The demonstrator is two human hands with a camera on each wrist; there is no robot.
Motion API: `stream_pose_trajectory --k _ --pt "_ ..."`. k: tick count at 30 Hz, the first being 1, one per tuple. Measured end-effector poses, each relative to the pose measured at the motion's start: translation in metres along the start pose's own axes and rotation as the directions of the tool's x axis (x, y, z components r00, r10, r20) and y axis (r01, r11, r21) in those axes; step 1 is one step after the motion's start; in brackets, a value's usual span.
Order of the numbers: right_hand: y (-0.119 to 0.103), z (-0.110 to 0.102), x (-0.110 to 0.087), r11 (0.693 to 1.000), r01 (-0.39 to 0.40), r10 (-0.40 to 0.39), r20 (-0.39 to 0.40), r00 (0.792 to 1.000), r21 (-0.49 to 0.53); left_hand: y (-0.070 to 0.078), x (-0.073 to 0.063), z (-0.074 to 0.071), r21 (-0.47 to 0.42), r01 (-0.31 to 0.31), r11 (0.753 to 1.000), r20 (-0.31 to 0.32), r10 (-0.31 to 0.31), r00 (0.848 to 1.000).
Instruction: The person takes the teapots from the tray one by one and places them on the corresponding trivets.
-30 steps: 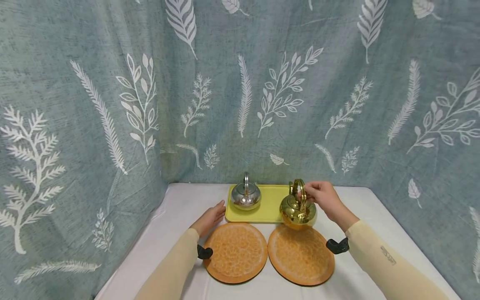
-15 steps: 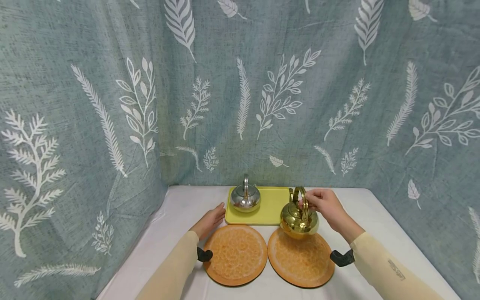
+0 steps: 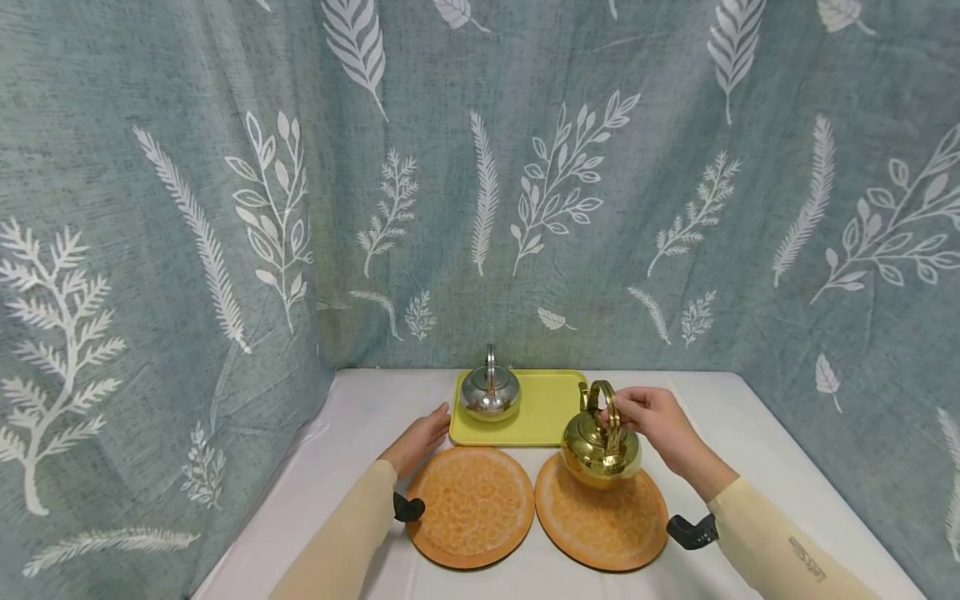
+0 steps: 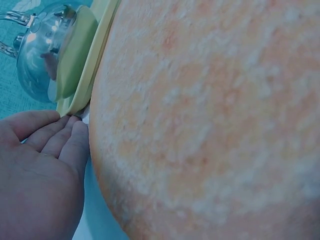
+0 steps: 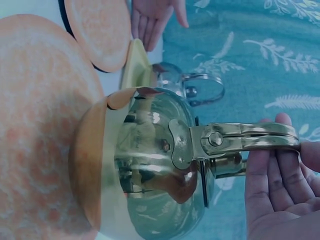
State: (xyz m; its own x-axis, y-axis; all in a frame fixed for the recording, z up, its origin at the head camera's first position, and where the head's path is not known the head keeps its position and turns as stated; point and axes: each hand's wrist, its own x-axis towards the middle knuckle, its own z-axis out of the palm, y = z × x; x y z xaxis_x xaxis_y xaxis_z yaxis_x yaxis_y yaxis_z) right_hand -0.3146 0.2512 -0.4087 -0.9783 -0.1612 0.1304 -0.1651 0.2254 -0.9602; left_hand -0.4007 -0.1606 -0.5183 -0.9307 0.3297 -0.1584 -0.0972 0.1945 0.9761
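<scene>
My right hand (image 3: 660, 425) grips the upright handle of a shiny gold teapot (image 3: 597, 450). In the head view the teapot is over the back part of the right orange round placemat (image 3: 600, 533); the right wrist view shows the fingers hooked through its handle (image 5: 250, 136). My left hand (image 3: 420, 439) rests with straight fingers by the left edge of the yellow tray (image 3: 543, 408). In the left wrist view its fingertips (image 4: 75, 131) are at the tray's corner. On the tray's left side stands a silver teapot (image 3: 490, 393).
A second orange round placemat (image 3: 472, 512) lies beside the first, in front of the tray. White cloth (image 3: 375, 400) covers the table. Leaf-patterned blue-green curtains (image 3: 450, 208) stand at the back and both sides.
My right hand has brought the gold teapot toward me and slightly right, away from the tray's right end and further over the right placemat. My left hand has stayed in place.
</scene>
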Motion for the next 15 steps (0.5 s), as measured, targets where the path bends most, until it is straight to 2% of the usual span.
stream_pose_trajectory --k 6,15 --pt "0.007 0.003 -0.009 1.000 -0.024 0.024 0.002 1.000 0.014 -0.001 -0.003 0.000 -0.007 -0.008 1.000 0.007 0.008 1.000" --pt "0.010 0.007 -0.021 0.999 -0.017 0.017 0.005 1.000 0.034 -0.001 -0.001 -0.001 0.006 -0.008 1.000 0.006 0.008 1.000"
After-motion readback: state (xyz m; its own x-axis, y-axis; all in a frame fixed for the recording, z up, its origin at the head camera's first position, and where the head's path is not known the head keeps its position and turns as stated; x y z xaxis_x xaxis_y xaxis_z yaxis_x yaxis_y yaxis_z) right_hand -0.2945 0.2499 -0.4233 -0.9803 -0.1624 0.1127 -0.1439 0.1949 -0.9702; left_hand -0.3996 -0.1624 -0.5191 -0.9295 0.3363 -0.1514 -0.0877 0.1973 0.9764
